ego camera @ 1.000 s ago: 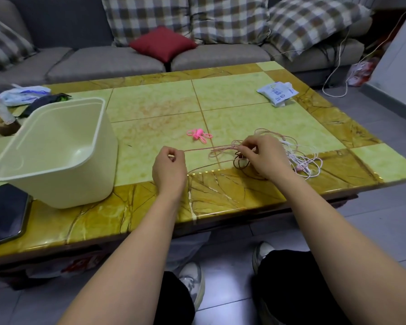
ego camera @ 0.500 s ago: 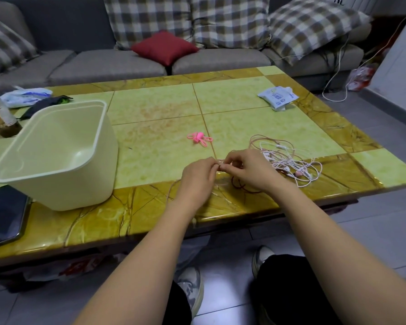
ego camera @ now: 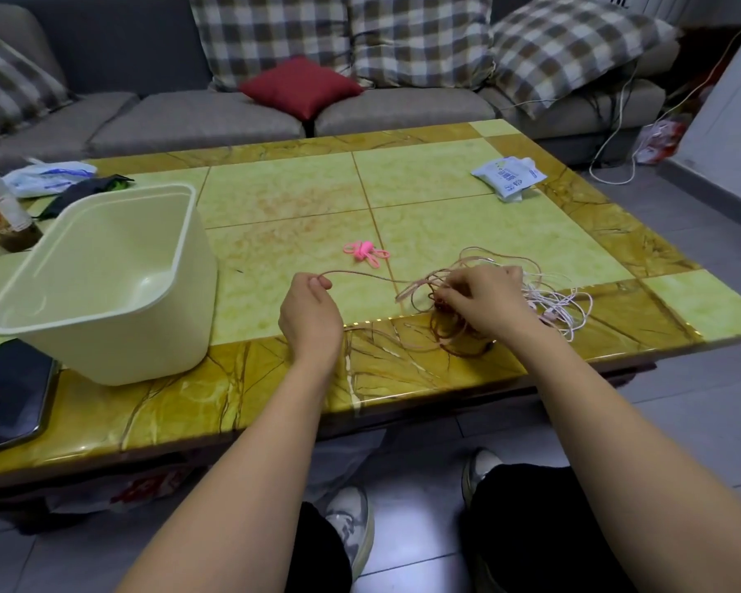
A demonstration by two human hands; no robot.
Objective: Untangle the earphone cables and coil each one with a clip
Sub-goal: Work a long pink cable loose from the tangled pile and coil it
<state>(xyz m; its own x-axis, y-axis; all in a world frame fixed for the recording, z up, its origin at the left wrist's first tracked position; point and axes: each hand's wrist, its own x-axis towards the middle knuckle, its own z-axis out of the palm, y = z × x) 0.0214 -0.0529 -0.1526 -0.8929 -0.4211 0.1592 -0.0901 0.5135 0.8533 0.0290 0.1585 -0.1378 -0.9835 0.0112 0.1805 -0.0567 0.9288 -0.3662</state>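
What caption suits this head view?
Left hand pinches a strand of tangled earphone cables gripped by the right hand; pink clips lie beyond.

One wide-angle view from the person's head looks forward and down, close over a glossy green-and-amber tiled worktop (ego camera: pixel 274 207), facing a grey fabric sofa (ego camera: pixel 180 122) beyond; left hand (ego camera: pixel 310 312) and right hand (ego camera: pixel 486 301) sit mid-frame.

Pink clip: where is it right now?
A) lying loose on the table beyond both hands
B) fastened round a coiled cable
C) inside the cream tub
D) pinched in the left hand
A: the pink clip lies loose on the table past both hands, while the left hand pinches a cable strand and the right hand grips the earphone tangle.
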